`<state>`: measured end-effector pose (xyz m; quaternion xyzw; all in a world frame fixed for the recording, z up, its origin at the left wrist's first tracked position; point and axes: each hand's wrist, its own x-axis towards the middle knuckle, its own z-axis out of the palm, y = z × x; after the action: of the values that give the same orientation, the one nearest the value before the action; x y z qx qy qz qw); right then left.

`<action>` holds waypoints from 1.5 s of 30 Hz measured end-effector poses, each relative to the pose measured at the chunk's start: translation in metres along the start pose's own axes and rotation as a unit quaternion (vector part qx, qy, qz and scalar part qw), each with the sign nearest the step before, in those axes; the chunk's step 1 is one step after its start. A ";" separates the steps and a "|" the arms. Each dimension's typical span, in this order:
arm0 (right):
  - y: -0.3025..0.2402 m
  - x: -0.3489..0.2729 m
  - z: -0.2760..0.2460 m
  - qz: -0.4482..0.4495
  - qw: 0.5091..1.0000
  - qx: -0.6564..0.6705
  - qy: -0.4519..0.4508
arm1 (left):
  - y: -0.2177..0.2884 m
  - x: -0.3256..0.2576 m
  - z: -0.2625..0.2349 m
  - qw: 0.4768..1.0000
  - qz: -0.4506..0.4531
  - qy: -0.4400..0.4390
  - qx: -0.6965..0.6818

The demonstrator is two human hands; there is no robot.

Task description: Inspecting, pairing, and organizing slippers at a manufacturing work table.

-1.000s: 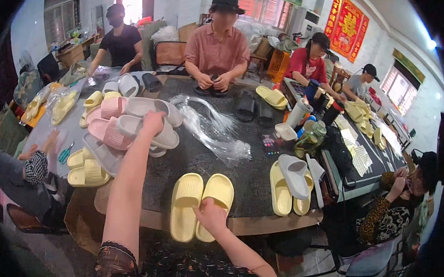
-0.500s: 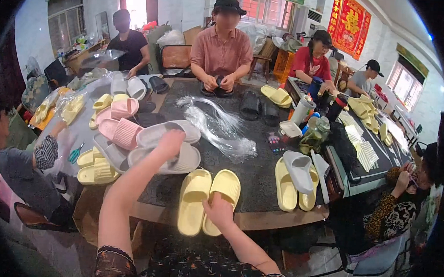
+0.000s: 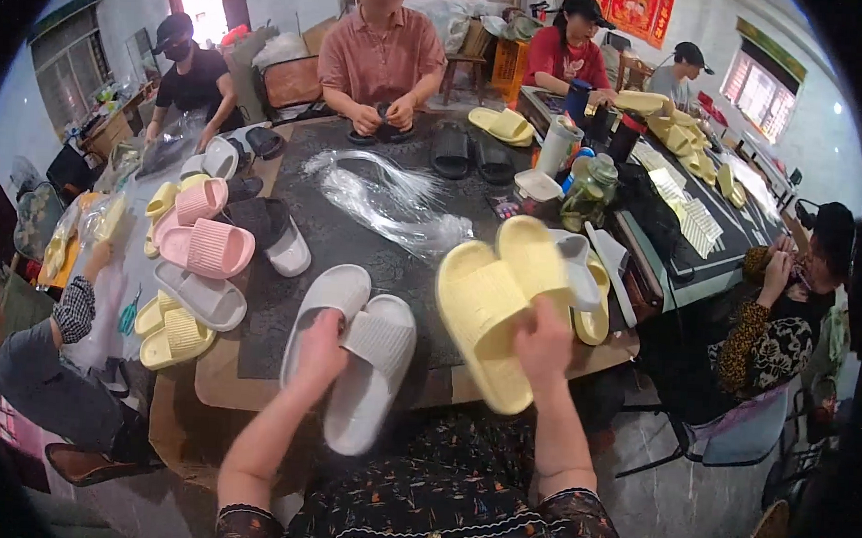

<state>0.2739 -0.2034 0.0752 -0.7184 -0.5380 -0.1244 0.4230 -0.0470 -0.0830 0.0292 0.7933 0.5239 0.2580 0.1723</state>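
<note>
A pair of grey slippers [image 3: 381, 349] is in my left hand [image 3: 320, 349], at the near edge of the table. My fingers are closed at the strap of one slipper, and the two slippers overlap. My right hand [image 3: 545, 349] grips a pair of pale yellow slippers [image 3: 476, 305], raised and tilted above the table's near right part. Behind that pair, another yellow slipper [image 3: 594, 319] and grey slippers [image 3: 574, 259] lie partly hidden. Left of my left hand are pink slippers [image 3: 222, 247], a grey slipper [image 3: 199, 294] and ribbed yellow slippers [image 3: 180, 337].
Clear plastic strips [image 3: 376, 199] lie mid-table. Black slippers [image 3: 470, 155] and a yellow pair [image 3: 502, 126] are farther back. A glass jar [image 3: 591, 191] and bottles crowd the right. Scissors [image 3: 129, 314] lie at left. Co-workers sit around, one across handling a dark slipper [image 3: 391, 123].
My left hand has brought the grey slippers from the left pile to the near edge. My right hand has lifted the yellow pair off the table, up and to the right.
</note>
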 end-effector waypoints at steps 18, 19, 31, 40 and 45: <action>0.024 0.056 -0.009 0.064 0.996 -0.057 -0.029 | 0.047 -0.021 0.001 0.987 -0.039 -0.107 -0.118; 0.010 0.045 -0.001 0.018 0.999 -0.008 -0.049 | 0.046 -0.018 -0.007 0.987 -0.051 -0.095 -0.121; -0.062 0.026 0.171 0.031 0.920 -0.032 -0.390 | 0.013 0.089 0.034 0.998 0.004 -0.068 0.006; -0.055 0.021 0.192 0.044 0.941 0.140 -0.305 | 0.009 0.052 0.029 0.996 0.017 -0.078 0.042; -0.055 0.020 0.189 0.079 0.917 0.248 -0.302 | 0.020 0.080 0.038 0.994 0.020 -0.053 0.094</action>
<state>0.1811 -0.0462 -0.0021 -0.6339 -0.5955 0.2698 0.4132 0.0155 -0.0170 0.0278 0.8290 0.5199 0.1680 0.1191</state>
